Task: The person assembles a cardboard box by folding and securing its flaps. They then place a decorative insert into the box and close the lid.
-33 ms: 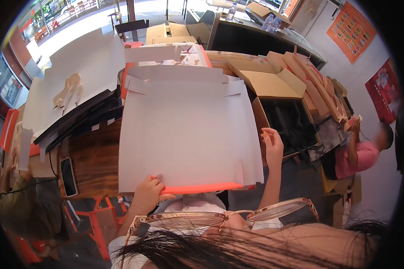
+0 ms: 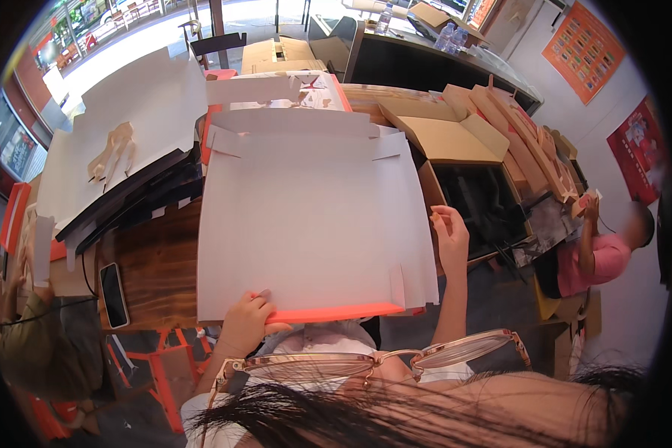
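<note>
A large white cardboard sheet with folded corner flaps, like a flat box blank [image 2: 313, 216], lies in front of me with its orange-red near edge folded up. My left hand [image 2: 248, 317] is closed on that edge at the near left corner, the thumb along the orange strip. My right hand [image 2: 451, 237] is raised just off the sheet's right side, fingers bent and tips together. A small orange spot shows at its fingertips; whether it is a nail or a held piece I cannot tell.
A stack of white-faced cardboard sheets [image 2: 138, 104] with crumpled tan pieces stands left. A phone [image 2: 113, 295] lies on the wooden table [image 2: 153, 257]. On the right is an opened brown carton [image 2: 444, 138] with black contents. A person in pink [image 2: 601, 261] stands right; another person's sleeve [image 2: 41, 340] is at left.
My right hand has moved slightly up and left, and its fingers have curled closer together. My left hand and the cardboard look unchanged.
</note>
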Demonstrator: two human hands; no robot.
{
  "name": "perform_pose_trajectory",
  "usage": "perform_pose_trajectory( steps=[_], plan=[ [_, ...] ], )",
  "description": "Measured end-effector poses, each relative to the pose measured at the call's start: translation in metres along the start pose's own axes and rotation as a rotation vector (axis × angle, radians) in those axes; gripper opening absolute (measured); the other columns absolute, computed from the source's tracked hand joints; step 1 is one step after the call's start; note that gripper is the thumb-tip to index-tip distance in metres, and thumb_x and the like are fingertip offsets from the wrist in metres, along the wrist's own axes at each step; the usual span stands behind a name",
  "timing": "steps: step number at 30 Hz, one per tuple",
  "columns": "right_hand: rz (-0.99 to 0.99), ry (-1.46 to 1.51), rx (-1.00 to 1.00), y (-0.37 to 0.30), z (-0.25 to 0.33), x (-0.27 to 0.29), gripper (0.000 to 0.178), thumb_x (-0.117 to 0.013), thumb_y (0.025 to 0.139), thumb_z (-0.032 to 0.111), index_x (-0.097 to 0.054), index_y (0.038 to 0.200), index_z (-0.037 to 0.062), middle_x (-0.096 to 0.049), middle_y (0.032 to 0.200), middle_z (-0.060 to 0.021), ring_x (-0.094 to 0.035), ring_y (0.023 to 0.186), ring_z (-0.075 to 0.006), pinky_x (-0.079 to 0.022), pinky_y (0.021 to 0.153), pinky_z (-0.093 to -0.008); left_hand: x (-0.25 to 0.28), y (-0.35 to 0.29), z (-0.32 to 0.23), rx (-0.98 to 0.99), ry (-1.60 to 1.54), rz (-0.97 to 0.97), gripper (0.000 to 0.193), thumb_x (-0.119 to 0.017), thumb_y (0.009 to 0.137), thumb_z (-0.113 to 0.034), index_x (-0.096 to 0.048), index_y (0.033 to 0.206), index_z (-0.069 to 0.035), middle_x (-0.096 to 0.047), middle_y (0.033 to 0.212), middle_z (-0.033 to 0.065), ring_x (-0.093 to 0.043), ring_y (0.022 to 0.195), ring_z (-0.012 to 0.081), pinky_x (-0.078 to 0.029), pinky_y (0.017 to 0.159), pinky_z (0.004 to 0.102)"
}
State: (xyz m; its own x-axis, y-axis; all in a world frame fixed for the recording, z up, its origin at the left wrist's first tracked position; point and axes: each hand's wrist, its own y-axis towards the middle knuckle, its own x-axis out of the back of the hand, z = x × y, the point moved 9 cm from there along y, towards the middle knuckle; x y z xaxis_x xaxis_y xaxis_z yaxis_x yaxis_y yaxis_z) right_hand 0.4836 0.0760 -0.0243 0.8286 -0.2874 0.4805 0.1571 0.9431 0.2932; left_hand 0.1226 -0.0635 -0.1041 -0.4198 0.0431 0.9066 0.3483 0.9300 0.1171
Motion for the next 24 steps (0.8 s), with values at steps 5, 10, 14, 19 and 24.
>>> perform_pose_trajectory(
  steps=[5, 10, 14, 19, 24],
  plan=[
    [0.220, -0.126, 0.276, 0.047, 0.053, -0.065, 0.020, -0.060, 0.089, 0.011, -0.059, 0.106, 0.0006, -0.060, 0.103, -0.0111, -0.060, 0.092, -0.0222, -0.049, 0.079, -0.0313, 0.010, -0.001, -0.001, -0.040, 0.084, -0.056, 0.043, -0.067, 0.083, -0.036, -0.059, 0.114, -0.007, -0.049, 0.126, 0.0151, -0.044, 0.122, 0.0352, -0.037, 0.104, 0.0525],
    [0.361, -0.345, 0.500, 0.100, 0.064, -0.130, 0.027, -0.064, 0.085, 0.013, -0.056, 0.108, 0.0006, -0.057, 0.111, -0.0141, -0.055, 0.103, -0.0306, -0.046, 0.089, -0.0395, 0.032, 0.002, 0.010, 0.081, -0.064, -0.090, 0.049, -0.069, 0.082, -0.029, -0.053, 0.124, -0.008, -0.036, 0.141, 0.0158, -0.032, 0.133, 0.0390, -0.025, 0.110, 0.0568],
    [0.331, -0.509, 0.667, 0.147, 0.054, -0.186, 0.038, -0.067, 0.080, 0.014, -0.054, 0.113, -0.0003, -0.054, 0.117, -0.0158, -0.052, 0.111, -0.0334, -0.044, 0.093, -0.0434, 0.056, 0.010, 0.020, 0.157, -0.143, -0.131, 0.054, -0.070, 0.082, -0.026, -0.049, 0.129, -0.007, -0.036, 0.141, 0.0176, -0.032, 0.133, 0.0409, -0.027, 0.110, 0.0538],
    [0.318, -0.628, 0.664, 0.186, 0.045, -0.244, 0.050, -0.070, 0.075, 0.014, -0.050, 0.118, -0.0006, -0.052, 0.121, -0.0190, -0.050, 0.115, -0.0353, -0.042, 0.096, -0.0444, 0.103, 0.048, 0.017, 0.062, 0.106, -0.108, 0.056, -0.067, 0.085, -0.026, -0.046, 0.132, -0.003, -0.038, 0.139, 0.0228, -0.036, 0.129, 0.0407, -0.032, 0.108, 0.0480],
    [0.260, -0.710, 0.694, 0.202, 0.045, -0.299, 0.062, -0.071, 0.073, 0.016, -0.045, 0.128, 0.0017, -0.046, 0.134, -0.0204, -0.043, 0.125, -0.0352, -0.036, 0.105, -0.0444, 0.096, 0.140, 0.049, 0.048, 0.184, 0.008, 0.062, -0.065, 0.087, -0.029, -0.039, 0.136, 0.000, -0.042, 0.135, 0.0260, -0.041, 0.126, 0.0398, -0.037, 0.105, 0.0445]
  ],
)
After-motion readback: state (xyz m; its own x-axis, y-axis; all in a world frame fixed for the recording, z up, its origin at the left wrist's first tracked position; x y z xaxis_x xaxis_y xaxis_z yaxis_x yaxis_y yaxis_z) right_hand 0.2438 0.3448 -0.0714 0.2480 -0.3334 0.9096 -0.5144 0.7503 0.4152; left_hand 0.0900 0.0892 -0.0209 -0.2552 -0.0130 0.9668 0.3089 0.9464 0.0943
